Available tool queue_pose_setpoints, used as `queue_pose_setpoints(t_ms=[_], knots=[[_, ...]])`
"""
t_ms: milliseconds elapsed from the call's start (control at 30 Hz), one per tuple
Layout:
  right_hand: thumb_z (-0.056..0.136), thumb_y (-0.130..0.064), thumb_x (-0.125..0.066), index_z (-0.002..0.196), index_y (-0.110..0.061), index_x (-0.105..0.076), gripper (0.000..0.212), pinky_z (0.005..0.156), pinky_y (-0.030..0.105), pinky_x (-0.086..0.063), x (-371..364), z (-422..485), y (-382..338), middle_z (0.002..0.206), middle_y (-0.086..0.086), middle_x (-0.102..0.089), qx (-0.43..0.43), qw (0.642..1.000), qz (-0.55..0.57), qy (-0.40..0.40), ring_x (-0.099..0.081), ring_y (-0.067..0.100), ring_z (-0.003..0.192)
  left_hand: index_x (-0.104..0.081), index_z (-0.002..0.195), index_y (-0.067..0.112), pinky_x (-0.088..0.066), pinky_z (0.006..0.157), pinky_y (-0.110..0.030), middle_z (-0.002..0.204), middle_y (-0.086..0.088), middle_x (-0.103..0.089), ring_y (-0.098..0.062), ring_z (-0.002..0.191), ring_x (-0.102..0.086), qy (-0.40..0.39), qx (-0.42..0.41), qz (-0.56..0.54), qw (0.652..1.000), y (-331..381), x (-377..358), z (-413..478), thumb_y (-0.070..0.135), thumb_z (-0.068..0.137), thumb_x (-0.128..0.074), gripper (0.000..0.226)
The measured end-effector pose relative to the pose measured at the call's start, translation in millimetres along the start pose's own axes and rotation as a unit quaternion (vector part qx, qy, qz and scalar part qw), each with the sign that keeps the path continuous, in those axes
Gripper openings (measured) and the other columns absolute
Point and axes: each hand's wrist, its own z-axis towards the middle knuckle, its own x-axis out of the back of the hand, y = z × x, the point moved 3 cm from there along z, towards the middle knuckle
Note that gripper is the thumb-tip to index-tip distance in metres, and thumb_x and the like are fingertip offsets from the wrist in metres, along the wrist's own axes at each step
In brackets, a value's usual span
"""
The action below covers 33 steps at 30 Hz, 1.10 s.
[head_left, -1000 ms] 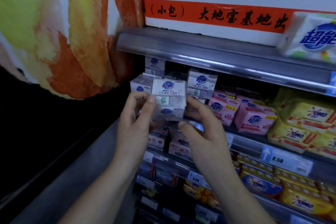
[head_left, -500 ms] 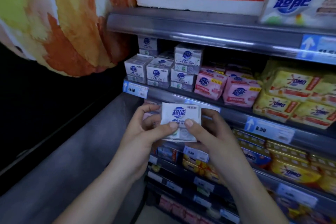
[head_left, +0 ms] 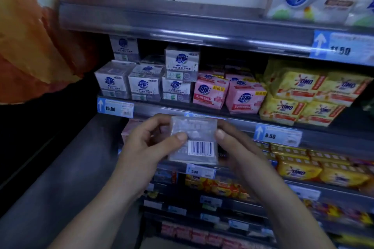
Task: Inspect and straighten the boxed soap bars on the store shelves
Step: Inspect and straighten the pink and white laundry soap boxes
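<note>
Soap box (head_left: pixel 193 140) flipped since 0.5 s ago: logo face gone, barcode side toward camera. Held in front of the shelf edge (head_left: pixel 222 116), fingers of left hand (head_left: pixel 149 143) and right hand (head_left: pixel 237 147) clamped on its sides. On shelf: five white boxes visible, two pink packs in front.

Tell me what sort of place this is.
Most likely a shop's soap aisle: tiered shelves carry price tags on their edges, stocked with rows of white soap boxes and yellow soap packs.
</note>
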Motion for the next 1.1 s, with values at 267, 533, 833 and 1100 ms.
queue_pose_setpoints(t_ms=[267,533,833,1100], knots=[[0.082,-0.050,-0.074,0.112,-0.032,-0.077,0.035,0.068,0.036,-0.065,-13.0,16.1,-6.4,0.114,0.000,-0.079,-0.032,0.995,0.057,0.072,-0.078,0.024,0.100,-0.077,0.105,0.022,-0.055,0.079,-0.061,0.103,-0.014,-0.076,-0.028,0.094,-0.070,-0.013,0.046,-0.043,0.998,-5.6,1.8,14.0,0.046,0.075,-0.078,0.039],[0.076,-0.072,-0.066,0.119,-0.022,-0.072,0.066,0.050,0.027,-0.059,-17.8,9.9,-5.9,0.103,0.014,-0.081,-0.125,0.986,0.089,0.067,-0.080,0.031,0.074,-0.040,0.156,0.044,-0.052,0.103,-0.037,0.155,0.011,-0.053,-0.016,0.142,-0.053,-0.150,-0.087,0.070,0.982,2.4,5.3,5.4,0.041,0.086,-0.082,0.082],[0.076,-0.032,-0.092,0.151,-0.064,-0.025,0.105,0.097,0.030,-0.059,-3.0,-18.3,-16.7,0.151,-0.032,-0.047,-0.001,0.985,-0.147,-0.096,-0.064,0.001,0.124,-0.082,0.092,0.031,-0.056,0.048,-0.023,0.099,0.002,-0.079,-0.011,0.078,-0.078,-0.006,0.128,-0.105,0.986,5.0,-9.6,-9.8,0.044,0.076,-0.087,0.021],[0.082,-0.049,-0.082,0.134,-0.042,-0.058,0.058,0.080,0.028,-0.064,-0.5,-27.0,-15.5,0.107,-0.009,-0.081,0.010,0.999,0.003,0.042,-0.079,0.018,0.099,-0.068,0.130,0.042,-0.051,0.047,-0.025,0.087,-0.012,-0.071,-0.015,0.055,-0.064,-0.055,0.054,-0.070,0.995,7.0,-13.7,-26.4,0.053,0.074,-0.080,0.058]])
